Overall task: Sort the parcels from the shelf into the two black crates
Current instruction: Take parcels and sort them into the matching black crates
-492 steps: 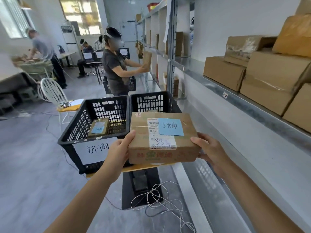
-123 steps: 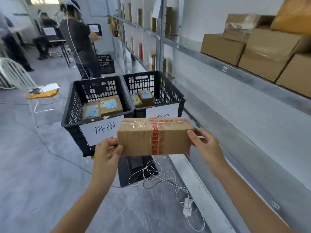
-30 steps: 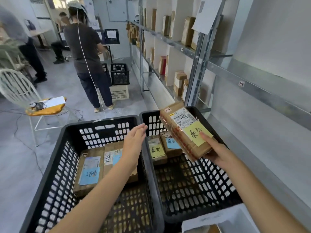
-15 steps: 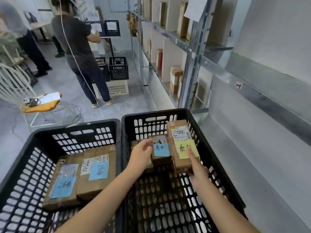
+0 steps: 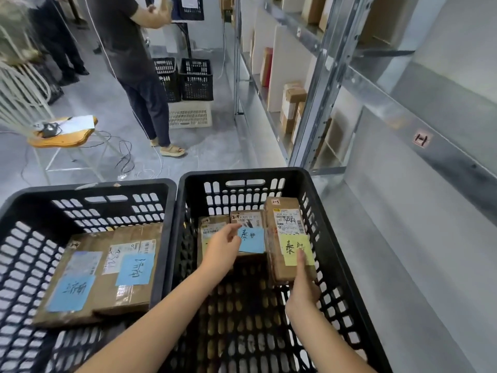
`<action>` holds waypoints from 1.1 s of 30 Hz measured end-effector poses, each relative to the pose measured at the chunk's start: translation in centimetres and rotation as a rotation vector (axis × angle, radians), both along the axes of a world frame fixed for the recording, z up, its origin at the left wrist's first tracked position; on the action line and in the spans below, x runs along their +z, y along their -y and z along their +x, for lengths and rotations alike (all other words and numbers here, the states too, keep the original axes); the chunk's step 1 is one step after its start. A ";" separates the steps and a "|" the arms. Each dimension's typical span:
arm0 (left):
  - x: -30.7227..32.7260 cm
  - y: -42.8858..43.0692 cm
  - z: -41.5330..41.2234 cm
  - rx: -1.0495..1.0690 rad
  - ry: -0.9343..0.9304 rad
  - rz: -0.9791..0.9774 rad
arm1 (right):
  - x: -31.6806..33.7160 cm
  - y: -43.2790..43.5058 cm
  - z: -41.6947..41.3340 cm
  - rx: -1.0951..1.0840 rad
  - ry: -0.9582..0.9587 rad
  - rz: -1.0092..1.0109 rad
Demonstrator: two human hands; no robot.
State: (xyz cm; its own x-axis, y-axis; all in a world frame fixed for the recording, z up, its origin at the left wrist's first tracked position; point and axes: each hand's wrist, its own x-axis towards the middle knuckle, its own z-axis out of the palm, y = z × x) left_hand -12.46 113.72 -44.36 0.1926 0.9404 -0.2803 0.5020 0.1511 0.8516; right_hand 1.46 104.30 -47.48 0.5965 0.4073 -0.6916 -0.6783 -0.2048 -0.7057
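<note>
Two black crates stand side by side below me. The left crate [image 5: 88, 188] holds two flat parcels with blue notes [image 5: 107, 267]. In the right crate [image 5: 242, 175] lie a small parcel [image 5: 212, 224], a parcel with a blue note [image 5: 251, 239] and a long parcel with a yellow note [image 5: 285, 222] along the right wall. My right hand [image 5: 302, 286] grips the near end of the yellow-note parcel, index finger on the note. My left hand [image 5: 223, 249] hovers over the small parcel with loose fingers, holding nothing.
A metal shelf [image 5: 403, 109] runs along the right, with boxes [image 5: 291, 106] on its farther bays. A person [image 5: 134, 63] stands ahead beside two black crates [image 5: 196, 79] stacked on a white one. A chair with an orange seat [image 5: 61, 135] and floor cables [image 5: 126, 157] are at left.
The yellow-note parcel has come down from above the right crate to lie beside the blue-note parcel. My left hand moved from the crate divider to over the small parcel.
</note>
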 end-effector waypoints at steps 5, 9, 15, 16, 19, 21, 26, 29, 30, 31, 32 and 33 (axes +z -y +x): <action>-1.4 -0.9 2.2 -0.280 -0.244 0.101 | 0.5 -0.7 -0.6 -0.130 -0.043 0.005; -3.6 -1.5 5.0 -0.649 -0.487 0.211 | -0.1 -0.5 -1.4 -0.158 0.030 0.011; -5.7 -3.4 6.6 -0.728 -0.686 0.305 | -0.8 -0.3 0.0 0.021 -0.052 0.084; -5.9 -3.3 6.7 -0.755 -0.736 0.327 | -1.0 -0.1 0.1 0.035 -0.063 0.083; -6.3 -2.3 6.6 -0.806 -0.839 0.426 | -1.3 0.3 -0.2 -0.019 -0.037 0.073; -6.7 -2.2 6.1 -0.887 -0.939 0.533 | -1.2 0.3 -0.8 -0.054 -0.007 0.075; -7.5 -3.2 5.6 -0.986 -0.981 0.645 | -1.2 0.3 -1.4 -0.116 0.032 0.086; -7.6 -2.7 5.6 -0.990 -1.029 0.735 | -1.2 0.2 -1.7 -0.116 0.062 0.062; -7.8 -2.5 5.6 -0.992 -1.048 0.759 | -1.3 0.0 -1.8 -0.115 0.081 0.049; -7.9 -2.4 5.6 -0.993 -1.062 0.755 | -1.4 -0.2 -1.9 -0.115 0.110 0.028; -8.1 -2.4 5.5 -0.989 -1.057 0.735 | -1.6 -0.5 -2.0 -0.117 0.139 0.002; -8.3 -2.3 5.5 -0.983 -1.055 0.726 | -1.8 -0.8 -2.1 -0.114 0.163 -0.023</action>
